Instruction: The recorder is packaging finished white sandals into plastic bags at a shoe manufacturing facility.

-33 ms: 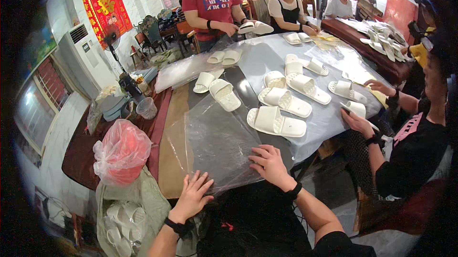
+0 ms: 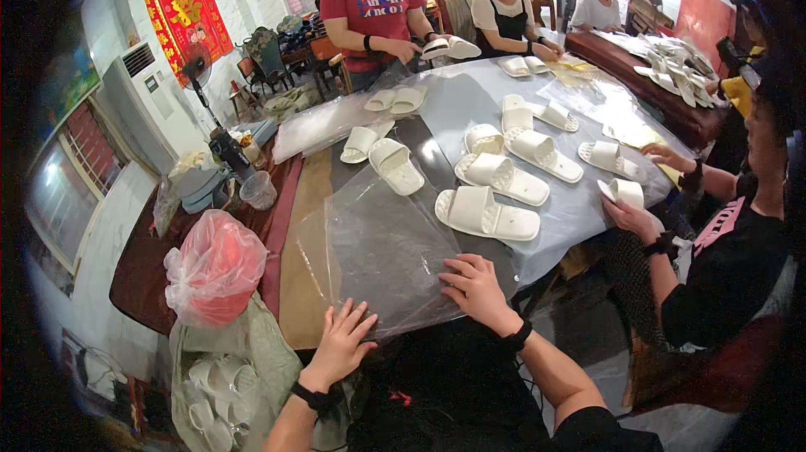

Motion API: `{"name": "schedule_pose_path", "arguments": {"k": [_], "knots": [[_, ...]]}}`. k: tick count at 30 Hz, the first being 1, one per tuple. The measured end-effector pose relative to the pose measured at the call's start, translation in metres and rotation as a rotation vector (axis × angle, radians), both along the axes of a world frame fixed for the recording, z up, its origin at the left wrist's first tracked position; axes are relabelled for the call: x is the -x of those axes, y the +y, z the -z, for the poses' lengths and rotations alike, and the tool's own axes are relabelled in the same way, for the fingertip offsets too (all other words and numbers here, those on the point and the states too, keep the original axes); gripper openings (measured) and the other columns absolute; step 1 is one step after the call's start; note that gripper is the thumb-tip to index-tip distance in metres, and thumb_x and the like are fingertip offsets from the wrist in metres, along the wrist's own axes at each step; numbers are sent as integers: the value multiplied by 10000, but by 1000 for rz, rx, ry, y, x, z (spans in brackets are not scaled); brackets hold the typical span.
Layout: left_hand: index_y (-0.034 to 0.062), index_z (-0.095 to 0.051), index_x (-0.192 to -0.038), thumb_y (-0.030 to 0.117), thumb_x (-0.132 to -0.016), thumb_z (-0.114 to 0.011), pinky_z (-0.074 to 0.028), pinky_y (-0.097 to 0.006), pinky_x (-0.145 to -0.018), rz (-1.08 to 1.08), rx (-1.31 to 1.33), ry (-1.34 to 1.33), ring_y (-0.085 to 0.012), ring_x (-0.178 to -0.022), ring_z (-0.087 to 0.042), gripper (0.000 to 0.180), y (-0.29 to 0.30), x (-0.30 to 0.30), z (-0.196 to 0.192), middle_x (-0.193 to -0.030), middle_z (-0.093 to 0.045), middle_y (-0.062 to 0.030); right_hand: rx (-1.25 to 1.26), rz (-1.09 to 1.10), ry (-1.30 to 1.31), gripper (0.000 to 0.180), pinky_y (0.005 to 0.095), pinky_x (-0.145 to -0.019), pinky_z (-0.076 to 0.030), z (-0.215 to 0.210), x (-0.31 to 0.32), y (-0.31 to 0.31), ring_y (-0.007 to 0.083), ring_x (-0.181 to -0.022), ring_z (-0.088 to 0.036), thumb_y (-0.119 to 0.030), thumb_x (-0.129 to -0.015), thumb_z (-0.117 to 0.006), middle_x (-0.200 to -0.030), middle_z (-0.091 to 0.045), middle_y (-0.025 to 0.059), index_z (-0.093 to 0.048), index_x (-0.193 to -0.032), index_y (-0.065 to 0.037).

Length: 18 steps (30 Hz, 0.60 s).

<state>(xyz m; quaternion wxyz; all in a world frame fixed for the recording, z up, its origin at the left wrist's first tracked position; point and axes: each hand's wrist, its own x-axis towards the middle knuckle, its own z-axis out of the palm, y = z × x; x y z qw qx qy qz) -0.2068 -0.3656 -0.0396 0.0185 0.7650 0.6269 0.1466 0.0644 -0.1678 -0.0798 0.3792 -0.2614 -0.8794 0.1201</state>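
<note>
A clear plastic bag (image 2: 382, 255) lies flat on the table in front of me. My left hand (image 2: 340, 343) rests on its near left edge, fingers spread. At its near right edge is my right hand (image 2: 478, 291), palm down with the fingers loosely apart. Neither hand grips anything. Just beyond the bag's far end lies a cream slide sandal (image 2: 396, 168), with a second sandal (image 2: 361, 143) beside it. Several more cream sandals stand to the right, the closest being a sandal (image 2: 487, 214) above my right hand.
A tied bag with something red inside (image 2: 217, 267) sits left of me, above a sack of sandals (image 2: 220, 393). A clear cup (image 2: 257, 190) stands on the table's left part. To the right, a co-worker's hand (image 2: 630, 215) holds a sandal; another person across the table holds a pair (image 2: 449, 47).
</note>
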Motion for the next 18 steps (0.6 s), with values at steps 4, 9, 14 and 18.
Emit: {"name": "schedule_pose_path", "arguments": {"k": [4, 9, 14, 18], "knots": [[118, -619, -1356, 232, -842, -784, -317, -598, -1133, -4, -67, -12, -382, -1421, -428, 551, 6, -6, 1, -1467, -549, -119, 54, 23, 113, 211, 439, -982, -459, 8, -2, 4, 298, -1200, -570, -92, -809, -773, -1220, -680, 48, -755, -1019, -78], [103, -644, -1307, 191, -830, -787, -383, -535, -1058, 4, -98, -30, -354, -1334, -499, 506, 6, -10, -5, -1423, -581, -104, 122, 1, 265, 186, 438, -968, -469, 16, -2, 10, 310, -1139, -603, -55, -803, -776, -1163, -703, 60, -750, -987, -63], [78, -671, -1248, 117, -828, -762, -448, -463, -980, 8, -150, -75, -322, -1245, -563, 432, 5, -6, -4, -1339, -629, -103, 84, 17, 345, 168, 433, -938, -459, -10, -3, 0, 311, -1113, -610, -28, -796, -780, -1102, -710, 70, -743, -957, -57], [69, -666, -1264, -18, -825, -683, -489, -448, -977, -24, -207, -156, -333, -1197, -601, 447, 9, -7, -3, -1320, -640, -120, 53, -61, 385, 215, 422, -928, -443, -13, -13, -1, 291, -1072, -617, -22, -749, -790, -1034, -698, 45, -754, -954, -77]]}}
